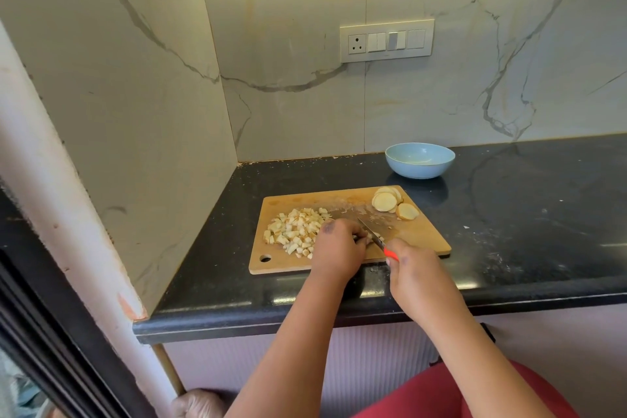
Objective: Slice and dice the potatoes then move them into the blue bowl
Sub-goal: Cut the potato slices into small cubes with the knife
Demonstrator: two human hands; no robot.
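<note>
A wooden cutting board lies on the black counter. A heap of diced potato covers its left half. Several round potato slices lean together at the board's far right corner. My right hand grips the red handle of a knife, whose blade angles across the board's middle. My left hand has its fingers curled over a potato piece by the blade; the piece itself is mostly hidden. The blue bowl stands empty behind the board, near the wall.
Marble walls close the counter at the left and back, with a switch panel on the back wall. The black counter stretches to the right, dusted with white specks. Its front edge runs just below the board.
</note>
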